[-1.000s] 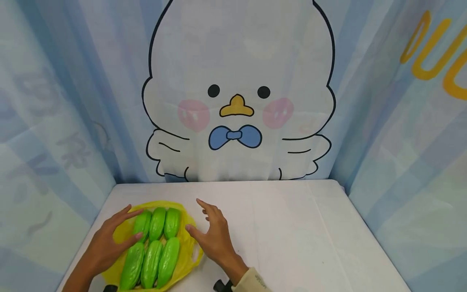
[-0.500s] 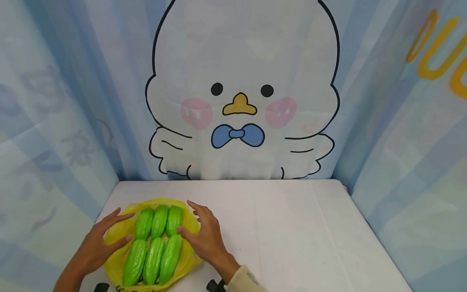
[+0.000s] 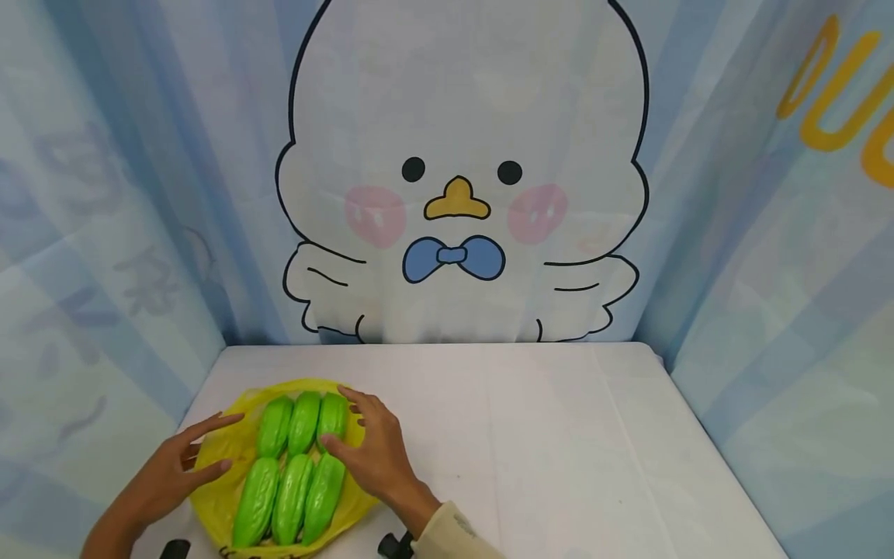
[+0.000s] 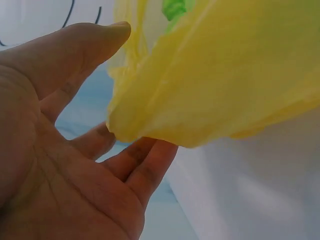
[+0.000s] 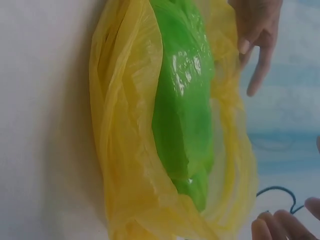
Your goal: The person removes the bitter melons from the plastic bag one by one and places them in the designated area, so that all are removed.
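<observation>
A yellow plastic bag [image 3: 216,505] lies spread on the table at the front left. On it are several glossy green pieces shaped like cucumbers [image 3: 254,501], in two rows. My left hand [image 3: 164,473] is at the bag's left edge, thumb and fingers spread; in the left wrist view its fingertips pass behind the bag's yellow film [image 4: 210,90], and contact is unclear. Over the right edge, my right hand [image 3: 377,454] has its thumb near the back right green piece [image 3: 331,415]. The right wrist view shows that hand's fingers [image 5: 282,227] apart from the bag.
A white-covered table [image 3: 559,450] extends to the right. Behind it hangs a curtain with a cartoon bird [image 3: 454,303], and blue curtains [image 3: 782,349] close both sides. Dark wrist-gear parts [image 3: 394,546] show at the front edge.
My left hand has drawn back leftward from above the green pieces. My right hand has moved left over the bag's edge, and that edge now sits closer in.
</observation>
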A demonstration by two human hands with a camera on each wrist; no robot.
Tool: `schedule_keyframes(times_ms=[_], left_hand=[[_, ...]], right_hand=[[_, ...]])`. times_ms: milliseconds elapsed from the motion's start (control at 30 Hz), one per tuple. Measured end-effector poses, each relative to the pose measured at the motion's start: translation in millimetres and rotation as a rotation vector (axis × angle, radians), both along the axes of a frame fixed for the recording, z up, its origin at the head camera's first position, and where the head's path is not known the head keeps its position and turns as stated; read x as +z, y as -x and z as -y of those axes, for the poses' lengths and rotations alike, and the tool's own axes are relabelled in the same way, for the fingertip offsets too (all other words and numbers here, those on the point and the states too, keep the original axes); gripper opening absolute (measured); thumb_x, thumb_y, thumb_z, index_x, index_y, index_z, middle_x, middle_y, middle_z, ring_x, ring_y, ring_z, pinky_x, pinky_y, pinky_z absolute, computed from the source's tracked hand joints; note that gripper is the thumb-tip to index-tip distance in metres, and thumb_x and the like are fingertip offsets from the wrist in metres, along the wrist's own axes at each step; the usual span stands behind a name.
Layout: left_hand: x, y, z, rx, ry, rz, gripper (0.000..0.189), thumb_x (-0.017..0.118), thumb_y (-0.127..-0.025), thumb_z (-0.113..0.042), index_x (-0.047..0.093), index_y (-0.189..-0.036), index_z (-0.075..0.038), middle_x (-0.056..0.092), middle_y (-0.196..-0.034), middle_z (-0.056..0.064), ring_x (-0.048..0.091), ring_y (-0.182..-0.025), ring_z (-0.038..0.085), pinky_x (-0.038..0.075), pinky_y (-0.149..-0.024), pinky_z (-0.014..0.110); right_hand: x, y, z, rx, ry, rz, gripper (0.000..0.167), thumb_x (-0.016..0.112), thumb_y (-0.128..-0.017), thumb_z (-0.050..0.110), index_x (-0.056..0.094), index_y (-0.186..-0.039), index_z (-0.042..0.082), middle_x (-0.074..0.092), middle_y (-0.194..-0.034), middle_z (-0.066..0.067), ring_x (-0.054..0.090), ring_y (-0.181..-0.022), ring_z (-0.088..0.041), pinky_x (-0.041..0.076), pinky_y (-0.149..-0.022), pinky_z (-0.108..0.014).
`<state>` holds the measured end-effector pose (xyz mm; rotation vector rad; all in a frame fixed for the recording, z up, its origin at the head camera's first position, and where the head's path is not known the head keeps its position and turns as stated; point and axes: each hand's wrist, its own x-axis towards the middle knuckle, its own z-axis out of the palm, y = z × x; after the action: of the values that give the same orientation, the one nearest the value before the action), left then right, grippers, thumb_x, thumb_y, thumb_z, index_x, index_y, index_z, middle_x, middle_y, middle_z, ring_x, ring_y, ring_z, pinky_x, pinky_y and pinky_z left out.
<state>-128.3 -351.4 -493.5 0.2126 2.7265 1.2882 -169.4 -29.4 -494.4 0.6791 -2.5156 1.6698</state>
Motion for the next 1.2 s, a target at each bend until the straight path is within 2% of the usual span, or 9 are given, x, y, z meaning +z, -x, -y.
schedule_keyframes(times_ms=[67,133,233,400,633,867,1000,1100,1200], left_hand=[[-3.5,1.0,3.5,-0.002,-0.024,0.016,0.057,0.063,-0.109,-0.022,0.045,-0.160,-0.004,0.043,-0.163,0.026,0.064,-0.133,0.031,0.063,-0.091,0.049],[-7.2,1.9,6.8,0.002,-0.041,0.038,0.056,0.061,-0.110,-0.024,0.044,-0.160,-0.005,0.049,-0.159,0.012,0.067,-0.118,0.002,0.063,-0.085,0.035],[-11.9,3.1,11.4,0.011,-0.056,0.056,0.055,0.059,-0.111,-0.025,0.044,-0.161,-0.006,0.047,-0.153,-0.008,0.054,-0.111,-0.020,0.063,-0.088,0.038],[-15.7,2.6,15.5,0.013,-0.080,0.056,0.055,0.057,-0.112,-0.024,0.043,-0.162,-0.006,0.042,-0.146,-0.029,0.043,-0.114,-0.029,0.059,-0.097,0.058],[-20.0,3.9,20.9,0.005,-0.115,0.077,0.056,0.056,-0.112,-0.025,0.040,-0.163,-0.007,0.036,-0.138,-0.042,0.043,-0.115,-0.028,0.057,-0.087,0.021],[-25.6,4.5,21.0,-0.038,-0.122,-0.034,0.052,0.057,-0.111,-0.014,0.043,-0.160,-0.002,0.038,-0.138,-0.048,0.037,-0.122,-0.031,0.052,-0.089,0.014],[-26.8,5.0,20.5,-0.034,-0.126,0.014,0.054,0.056,-0.112,-0.019,0.041,-0.162,-0.006,0.038,-0.142,-0.042,0.032,-0.121,-0.034,0.057,-0.103,0.042],[-26.8,4.8,20.1,-0.022,-0.135,0.069,0.055,0.055,-0.113,-0.023,0.039,-0.164,-0.009,0.038,-0.149,-0.030,0.030,-0.119,-0.035,0.048,-0.105,0.071],[-26.1,4.6,19.9,-0.018,-0.121,0.090,0.056,0.055,-0.113,-0.024,0.039,-0.164,-0.010,0.039,-0.152,-0.021,0.028,-0.117,-0.035,0.046,-0.100,0.076]], right_hand=[[-1.9,1.3,3,0.010,0.002,0.006,0.065,0.080,-0.097,0.032,0.054,-0.156,0.025,0.062,-0.146,0.000,0.063,-0.130,-0.028,0.058,-0.108,-0.043],[-3.7,2.6,6,0.024,-0.001,0.015,0.062,0.080,-0.097,0.033,0.055,-0.154,0.028,0.063,-0.144,0.001,0.064,-0.130,-0.028,0.058,-0.108,-0.041],[-7.0,5.6,11,0.042,-0.020,0.023,0.059,0.079,-0.098,0.033,0.057,-0.152,0.030,0.064,-0.144,0.001,0.064,-0.130,-0.026,0.059,-0.107,-0.039],[-13.5,12.6,16,0.059,-0.066,0.022,0.058,0.079,-0.098,0.033,0.058,-0.152,0.025,0.065,-0.146,0.001,0.064,-0.131,-0.024,0.060,-0.106,-0.036],[-18.8,20.8,19,0.049,-0.134,0.086,0.059,0.081,-0.097,0.035,0.060,-0.151,0.025,0.064,-0.147,0.004,0.063,-0.132,-0.021,0.059,-0.106,-0.033],[-20.7,27.9,22,0.027,-0.257,0.120,0.058,0.080,-0.097,0.038,0.060,-0.150,0.027,0.063,-0.148,0.005,0.059,-0.139,-0.017,0.052,-0.115,-0.037],[-23.8,32.0,25,-0.004,-0.296,0.116,0.057,0.081,-0.096,0.035,0.061,-0.149,0.025,0.064,-0.147,0.003,0.058,-0.139,-0.019,0.051,-0.118,-0.040],[-26.5,34.2,27,-0.026,-0.298,0.126,0.058,0.082,-0.095,0.033,0.062,-0.148,0.024,0.065,-0.145,0.001,0.059,-0.137,-0.019,0.052,-0.117,-0.040],[-29.1,36.1,29,-0.043,-0.294,0.142,0.058,0.083,-0.094,0.032,0.062,-0.148,0.024,0.065,-0.143,0.001,0.060,-0.134,-0.018,0.052,-0.116,-0.039]])
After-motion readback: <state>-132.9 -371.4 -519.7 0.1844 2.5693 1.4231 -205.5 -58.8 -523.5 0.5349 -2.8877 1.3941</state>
